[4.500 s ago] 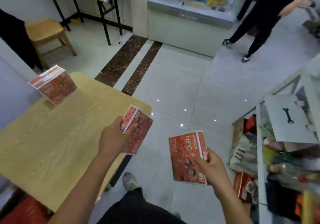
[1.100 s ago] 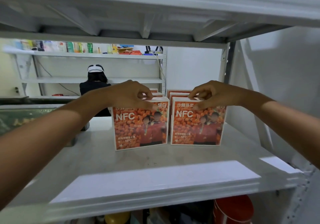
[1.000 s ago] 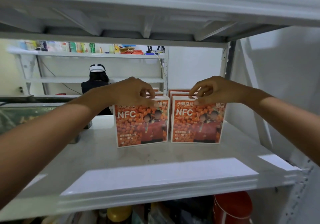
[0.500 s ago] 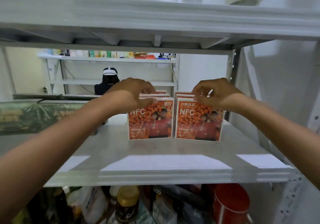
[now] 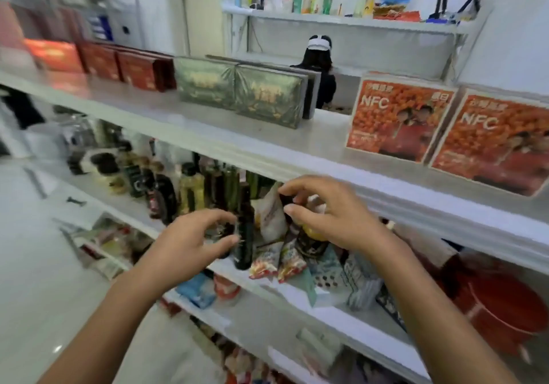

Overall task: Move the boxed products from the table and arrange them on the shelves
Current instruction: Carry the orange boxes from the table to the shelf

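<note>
- Orange NFC box [image 5: 398, 119] upright on the shelf [image 5: 208, 134], second box [image 5: 493, 143] just beside.
- Below the shelf's edge: left hand [image 5: 193, 244] and right hand [image 5: 335, 214], loosely curled, empty.

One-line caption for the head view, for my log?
Two orange NFC-printed boxes stand side by side on the white metal shelf; left hand and right hand hover empty below.
</note>
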